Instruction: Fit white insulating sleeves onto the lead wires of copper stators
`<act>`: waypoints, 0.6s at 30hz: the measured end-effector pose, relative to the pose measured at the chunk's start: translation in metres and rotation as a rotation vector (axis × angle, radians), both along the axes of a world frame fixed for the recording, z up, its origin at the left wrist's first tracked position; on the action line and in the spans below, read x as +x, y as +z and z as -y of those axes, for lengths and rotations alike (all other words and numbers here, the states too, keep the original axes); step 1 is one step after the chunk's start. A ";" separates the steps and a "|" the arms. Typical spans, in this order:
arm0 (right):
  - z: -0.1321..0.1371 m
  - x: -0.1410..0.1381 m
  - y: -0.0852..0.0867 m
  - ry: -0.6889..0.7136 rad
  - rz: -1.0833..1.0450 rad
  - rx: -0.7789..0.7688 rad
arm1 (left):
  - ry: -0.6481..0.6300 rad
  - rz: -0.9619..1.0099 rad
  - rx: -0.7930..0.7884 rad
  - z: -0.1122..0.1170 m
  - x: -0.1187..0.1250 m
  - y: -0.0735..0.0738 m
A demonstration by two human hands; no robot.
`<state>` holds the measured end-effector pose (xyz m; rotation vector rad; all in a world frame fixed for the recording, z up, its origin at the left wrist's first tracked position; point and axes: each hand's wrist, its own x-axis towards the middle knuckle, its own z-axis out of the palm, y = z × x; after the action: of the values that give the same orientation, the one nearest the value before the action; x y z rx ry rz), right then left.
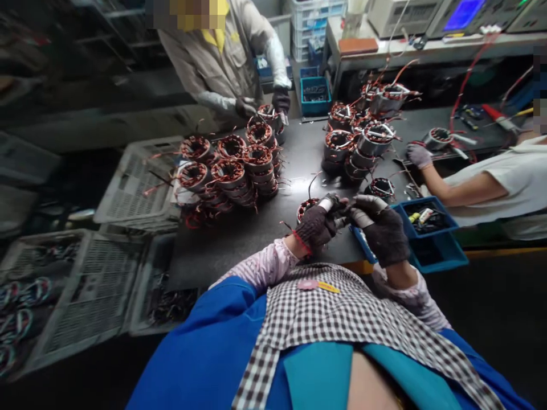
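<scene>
Both grips closing: left hand [317, 225] and right hand [382, 228] pinching a wire [342, 221] over a stator [306, 208]; blue bin [431, 239] holding small parts, sitting beside on desk [239, 239].

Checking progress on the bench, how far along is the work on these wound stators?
Looks done, though unconfirmed: a stack of stators on the left. In hand: the left hand and right hand meet over one stator, working its leads. Possibly left: another pile at right.
</scene>
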<state>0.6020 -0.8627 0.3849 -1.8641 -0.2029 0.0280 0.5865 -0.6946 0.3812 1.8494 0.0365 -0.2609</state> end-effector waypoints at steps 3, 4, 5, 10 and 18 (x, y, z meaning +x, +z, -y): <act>-0.007 0.002 0.001 -0.008 -0.081 0.159 | 0.149 -0.187 -0.451 -0.015 -0.002 0.003; -0.008 0.002 0.001 -0.001 -0.105 0.159 | 0.171 -0.243 -0.543 -0.020 -0.003 0.005; -0.008 0.004 0.001 0.005 -0.126 0.149 | 0.191 -0.285 -0.596 -0.026 -0.003 0.007; 0.015 0.005 -0.020 -0.108 -0.089 0.062 | 0.482 -0.280 -0.742 -0.057 -0.011 0.014; 0.050 0.004 -0.073 -0.002 0.019 -0.128 | 0.612 -0.370 -1.001 -0.058 -0.021 0.005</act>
<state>0.6062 -0.9127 0.3119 -1.9922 -0.2163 0.0221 0.5650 -0.6369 0.3863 0.7202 0.6064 -0.1380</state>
